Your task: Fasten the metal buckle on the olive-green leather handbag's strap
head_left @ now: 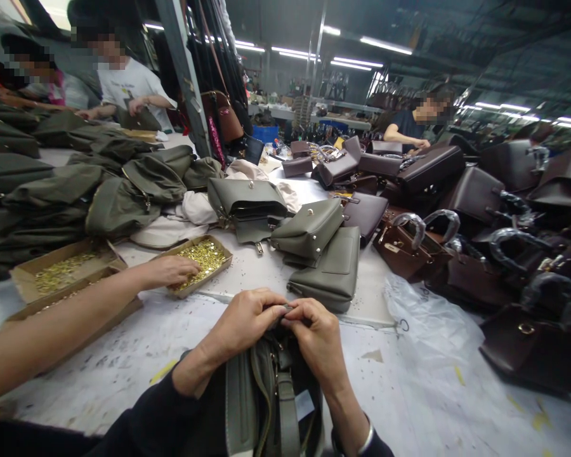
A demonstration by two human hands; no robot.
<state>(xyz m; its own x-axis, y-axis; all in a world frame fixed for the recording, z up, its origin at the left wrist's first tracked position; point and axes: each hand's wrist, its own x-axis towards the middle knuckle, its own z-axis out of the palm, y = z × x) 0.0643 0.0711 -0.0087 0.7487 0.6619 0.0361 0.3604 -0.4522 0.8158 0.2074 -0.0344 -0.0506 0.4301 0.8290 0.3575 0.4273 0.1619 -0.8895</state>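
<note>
An olive-green handbag (pixel 266 406) stands open in front of me, its strap hanging down the middle. My left hand (pixel 242 324) and my right hand (pixel 316 333) meet at the bag's top edge, both pinching it with fingertips together around a small dark part. From the left, a co-worker's bare arm reaches across the table, and that hand (pixel 169 270) rests in a cardboard tray of small gold hardware (pixel 204 257).
Finished olive bags (pixel 314 254) lie just beyond my hands, dark green ones (pixel 76 184) are heaped at left, brown ones (pixel 480 216) at right. More cardboard trays of gold parts (pixel 61 270) sit left. Clear plastic sheet (pixel 423 317) lies right. Other people work at the far tables.
</note>
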